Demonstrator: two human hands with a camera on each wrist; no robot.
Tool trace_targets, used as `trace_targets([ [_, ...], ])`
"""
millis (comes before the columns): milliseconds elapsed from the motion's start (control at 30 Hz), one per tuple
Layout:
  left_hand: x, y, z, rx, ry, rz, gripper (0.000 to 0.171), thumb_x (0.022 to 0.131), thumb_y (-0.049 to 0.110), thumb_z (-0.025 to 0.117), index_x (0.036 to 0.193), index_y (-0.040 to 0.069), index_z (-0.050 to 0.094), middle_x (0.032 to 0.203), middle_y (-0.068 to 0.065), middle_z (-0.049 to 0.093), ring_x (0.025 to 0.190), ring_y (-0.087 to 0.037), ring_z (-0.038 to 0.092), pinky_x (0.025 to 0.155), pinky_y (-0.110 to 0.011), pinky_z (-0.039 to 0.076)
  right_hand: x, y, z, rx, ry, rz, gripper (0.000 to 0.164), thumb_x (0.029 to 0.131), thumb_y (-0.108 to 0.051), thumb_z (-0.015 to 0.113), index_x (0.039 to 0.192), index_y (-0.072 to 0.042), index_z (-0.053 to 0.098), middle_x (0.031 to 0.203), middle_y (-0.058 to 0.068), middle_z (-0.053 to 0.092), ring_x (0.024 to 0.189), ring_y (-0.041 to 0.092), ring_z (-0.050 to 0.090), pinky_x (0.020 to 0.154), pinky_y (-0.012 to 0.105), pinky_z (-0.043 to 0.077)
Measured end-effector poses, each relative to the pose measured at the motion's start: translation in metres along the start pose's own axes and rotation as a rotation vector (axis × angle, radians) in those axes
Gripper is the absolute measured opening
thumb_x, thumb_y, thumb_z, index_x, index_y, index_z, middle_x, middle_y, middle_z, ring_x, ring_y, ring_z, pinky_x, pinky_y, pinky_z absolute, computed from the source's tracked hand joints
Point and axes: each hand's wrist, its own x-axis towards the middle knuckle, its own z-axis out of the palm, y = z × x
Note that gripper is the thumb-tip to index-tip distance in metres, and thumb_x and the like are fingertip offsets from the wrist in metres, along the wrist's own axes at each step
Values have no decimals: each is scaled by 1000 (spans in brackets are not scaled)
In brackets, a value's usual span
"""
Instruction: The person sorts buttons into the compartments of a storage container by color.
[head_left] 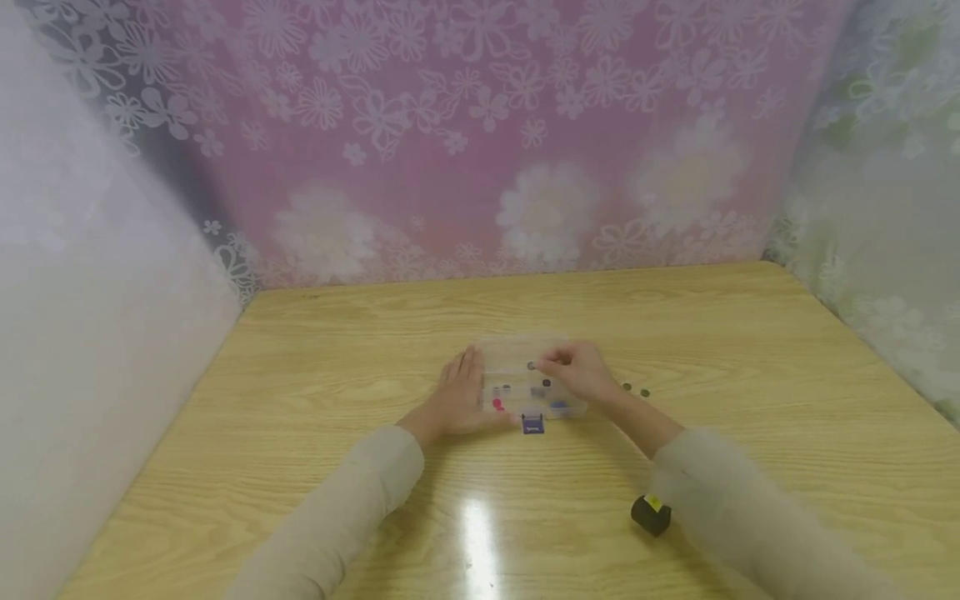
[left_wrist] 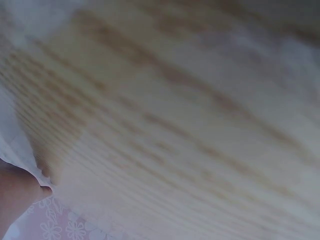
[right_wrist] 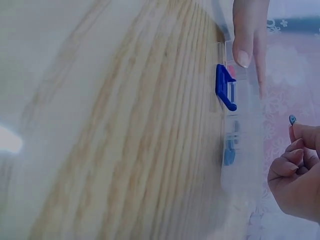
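A clear plastic compartment box (head_left: 573, 411) with a blue latch (head_left: 532, 424) at its front lies on the table with its lid raised. Small buttons sit in it: red buttons (head_left: 497, 404) at the left, blue buttons (head_left: 558, 405) at the right, dark ones behind. My left hand (head_left: 461, 396) lies along the box's left side, fingers straight, thumb stretched across the front near the latch. Above the box my right hand (head_left: 581, 371) pinches a small dark button (right_wrist: 292, 119) between thumb and forefinger. The left wrist view shows mostly blurred wood grain and a bit of hand.
Two dark buttons (head_left: 636, 390) lie on the wooden table (head_left: 300, 467) right of the box. A black block-shaped object (head_left: 651, 516) with a yellow label stands beside the right sleeve. Flower-patterned cloth (head_left: 480, 167) hangs behind the table.
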Motion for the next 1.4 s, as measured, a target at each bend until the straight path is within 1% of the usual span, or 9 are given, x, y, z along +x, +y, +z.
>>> trace_targets([
  [233, -2, 1, -3, -18, -5, 1, 117, 76, 66, 59, 146, -4, -5, 154, -21, -7, 144, -33, -5, 117, -46, 1, 8, -3, 11, 3, -2, -31, 19, 89, -14, 60, 95, 2, 68, 98, 18, 69, 79, 22, 63, 70, 26, 51],
  [467, -2, 3, -3, 9, -32, -11, 117, 77, 67, 56, 146, -3, -8, 155, -21, -9, 144, -34, -6, 117, -47, 1, 11, -7, 14, -36, -36, -83, 19, 89, -15, 61, 92, 2, 69, 87, 16, 68, 65, 14, 52, 58, 23, 44],
  [667, -2, 1, -1, 8, -26, -1, 117, 77, 66, 56, 146, -3, -8, 154, -21, -8, 144, -34, -6, 117, -48, 1, 15, -5, 22, -79, -36, -115, 17, 88, -14, 62, 90, 1, 70, 91, 14, 69, 68, 13, 52, 59, 22, 44],
  [733, -2, 1, -1, 6, -23, 4, 116, 78, 66, 57, 146, -3, -8, 154, -21, -8, 144, -34, -5, 117, -48, 1, 15, -5, 24, -89, -35, -126, 17, 87, -13, 63, 89, 1, 71, 89, 14, 69, 64, 13, 51, 57, 22, 43],
  [900, -3, 2, -2, 4, -24, 4, 115, 78, 65, 57, 146, -3, -7, 155, -20, -9, 144, -33, -6, 117, -48, 1, 14, -8, 27, -133, -27, -103, 16, 86, -15, 64, 87, -1, 71, 82, 11, 68, 55, 10, 42, 51, 21, 37],
  [1033, -2, 2, -2, 1, -32, 1, 116, 78, 66, 56, 145, -3, -9, 154, -20, -11, 144, -32, -7, 117, -46, 0, 16, -6, 29, -191, -6, -114, 15, 86, -16, 64, 87, -3, 72, 80, 8, 69, 52, 8, 41, 48, 20, 35],
  [1133, -1, 1, -1, 1, -34, 4, 117, 78, 67, 55, 145, -3, -9, 154, -21, -11, 144, -32, -8, 117, -46, 0, 16, -3, 30, -226, 6, -130, 13, 85, -15, 64, 87, -5, 72, 68, 4, 65, 47, 7, 38, 44, 19, 31],
  [1267, -1, 1, -1, 3, -29, 5, 117, 78, 67, 55, 145, -4, -9, 154, -22, -9, 144, -35, -6, 117, -48, 2, 16, -2, 32, -243, 10, -162, 11, 85, -14, 64, 84, -5, 71, 51, -3, 50, 43, 6, 33, 40, 17, 24],
  [1400, -2, 0, -1, 3, -28, 2, 117, 78, 67, 55, 145, -4, -8, 154, -22, -9, 144, -35, -6, 117, -48, 2, 16, -2, 33, -247, 9, -174, 11, 84, -14, 66, 82, -5, 71, 48, -6, 43, 42, 5, 32, 40, 16, 24],
])
